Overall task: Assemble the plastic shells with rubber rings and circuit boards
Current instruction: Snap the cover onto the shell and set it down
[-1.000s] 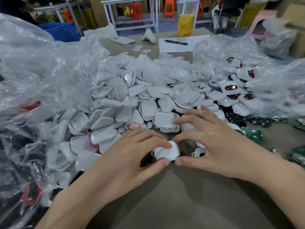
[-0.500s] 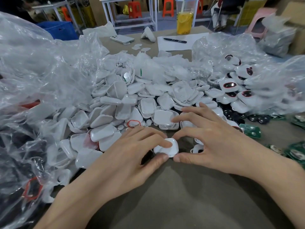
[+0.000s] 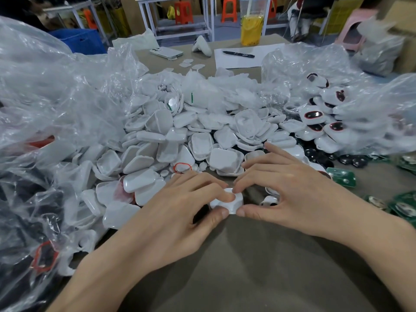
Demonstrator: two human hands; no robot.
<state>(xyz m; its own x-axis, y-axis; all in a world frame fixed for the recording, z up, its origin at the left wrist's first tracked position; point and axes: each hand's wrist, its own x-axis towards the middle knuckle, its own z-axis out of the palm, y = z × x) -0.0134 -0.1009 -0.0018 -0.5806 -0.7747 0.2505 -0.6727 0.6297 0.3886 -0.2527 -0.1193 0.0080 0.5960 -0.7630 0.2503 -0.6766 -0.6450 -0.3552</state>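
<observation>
On the tabletop (image 3: 247, 271), just before a heap of loose shells (image 3: 166, 140), we are gripping one white plastic shell (image 3: 235, 202) between both hands. The left hand (image 3: 175, 217) and right hand (image 3: 292, 197) are each pinching its rim with thumb and curled fingers (image 3: 211, 191). What is sitting inside is hidden. We are judging this a press-fit. Uneven pressure risks tilting the shell, squeezing a rubber ring out of its seat, or sending the piece skidding into the heap.
</observation>
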